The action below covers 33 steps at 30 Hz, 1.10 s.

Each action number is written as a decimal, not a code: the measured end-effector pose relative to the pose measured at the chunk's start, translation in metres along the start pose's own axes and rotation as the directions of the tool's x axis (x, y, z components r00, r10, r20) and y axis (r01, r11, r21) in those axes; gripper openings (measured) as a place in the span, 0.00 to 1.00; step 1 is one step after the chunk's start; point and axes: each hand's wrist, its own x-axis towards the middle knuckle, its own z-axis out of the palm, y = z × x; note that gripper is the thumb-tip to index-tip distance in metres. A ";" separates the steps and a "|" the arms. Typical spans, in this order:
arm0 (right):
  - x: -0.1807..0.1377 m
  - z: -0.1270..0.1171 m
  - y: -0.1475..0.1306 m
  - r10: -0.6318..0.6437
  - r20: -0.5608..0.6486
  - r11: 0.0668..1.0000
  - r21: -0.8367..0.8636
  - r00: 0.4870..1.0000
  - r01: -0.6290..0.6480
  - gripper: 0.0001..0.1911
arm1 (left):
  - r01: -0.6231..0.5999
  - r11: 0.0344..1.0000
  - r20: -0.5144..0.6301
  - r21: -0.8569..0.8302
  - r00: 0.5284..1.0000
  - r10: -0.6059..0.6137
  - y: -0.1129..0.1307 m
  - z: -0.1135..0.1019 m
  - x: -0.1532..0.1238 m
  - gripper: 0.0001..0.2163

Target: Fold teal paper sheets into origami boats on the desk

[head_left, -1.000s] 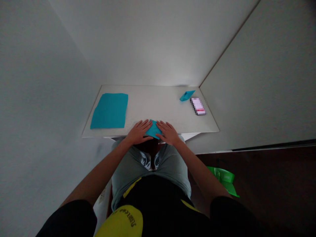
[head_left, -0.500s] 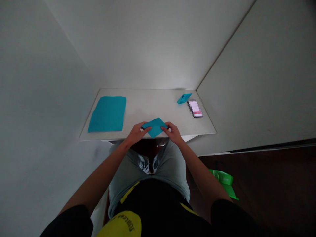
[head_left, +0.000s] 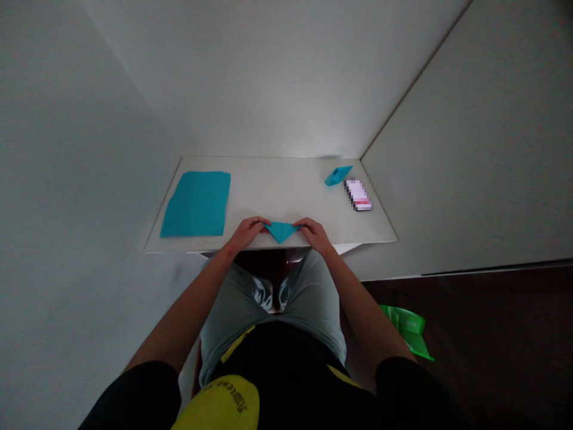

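Observation:
A small folded blue paper [head_left: 281, 231] lies at the front of the white table [head_left: 268, 191], shaped like a triangle with its point toward me. A crease runs down its middle. My left hand [head_left: 249, 231] pinches its left corner, thumb and fingers closed together. At the right corner, my right hand [head_left: 313, 232] grips the paper in the same way. The fingers cover both outer corners.
Flat blue paper sheets [head_left: 197, 204] lie at the table's left end. A folded blue paper boat [head_left: 338, 175] sits at the back right, beside a phone [head_left: 358, 194] with a blurred screen. A green visor [head_left: 409, 328] is low on the right. Walls enclose the table.
The paper has gone from a diamond to a triangle, its upper half folded down. My thumbs have moved from its face out to the corners. The view has shifted slightly.

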 end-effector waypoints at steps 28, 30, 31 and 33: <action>0.012 0.037 -0.020 0.132 -0.056 0.984 -0.109 0.990 -0.138 0.28 | -0.254 0.909 0.070 0.330 0.967 0.245 0.010 0.051 -0.007 0.05; 0.012 0.036 -0.018 0.131 -0.037 0.985 -0.110 0.991 -0.134 0.25 | -0.234 0.916 0.053 0.326 0.972 0.230 0.011 0.050 -0.007 0.07; 0.012 0.036 -0.017 0.129 -0.037 0.985 -0.108 0.991 -0.133 0.25 | -0.228 0.922 0.042 0.313 0.973 0.226 0.011 0.050 -0.007 0.07; 0.012 0.037 -0.015 0.132 -0.057 0.984 -0.112 0.990 -0.137 0.26 | -0.230 0.936 0.037 0.269 0.973 0.228 0.011 0.049 -0.009 0.07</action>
